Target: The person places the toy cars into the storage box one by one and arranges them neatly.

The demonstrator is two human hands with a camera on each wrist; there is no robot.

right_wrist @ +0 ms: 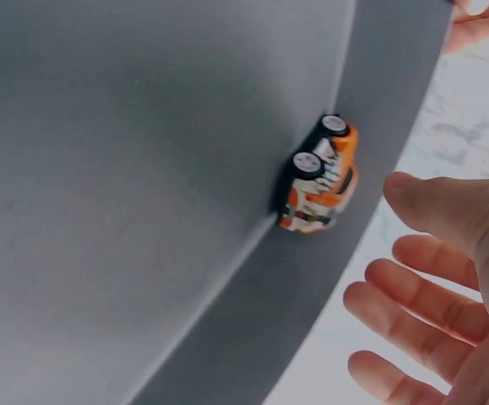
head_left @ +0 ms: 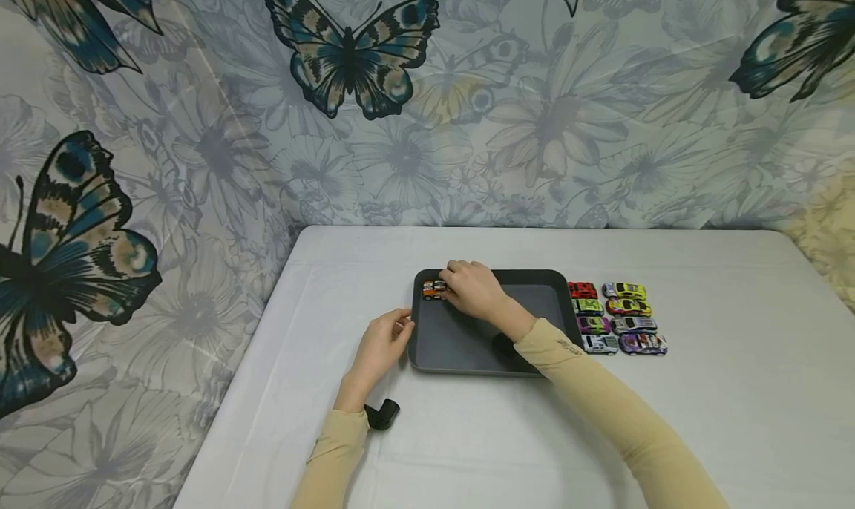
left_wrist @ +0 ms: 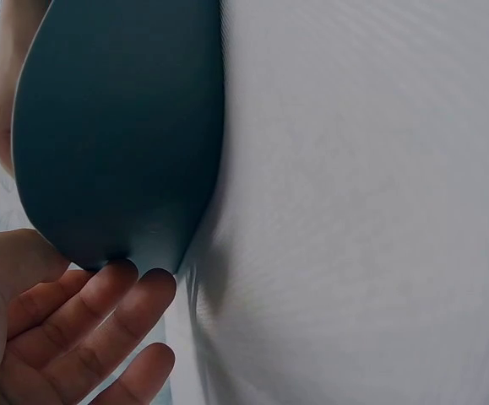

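Observation:
A small orange and white toy car point(head_left: 434, 290) sits in the far left corner of a dark grey tray point(head_left: 461, 342). In the right wrist view the car point(right_wrist: 320, 177) leans against the tray's wall point(right_wrist: 379, 126). My right hand point(right_wrist: 396, 221) hovers just beside it with fingers spread, holding nothing. From the head view that right hand point(head_left: 470, 286) partly covers the car. My left hand point(head_left: 384, 342) rests on the table at the tray's left edge. Its straight fingertips point(left_wrist: 122, 274) touch the tray's rim point(left_wrist: 117, 126).
Several toy cars point(head_left: 617, 316) stand in two neat columns on the white table point(head_left: 735, 390) just right of the tray. A small black object point(head_left: 383, 414) lies by my left wrist. A butterfly-print cloth point(head_left: 347, 56) hangs behind the table.

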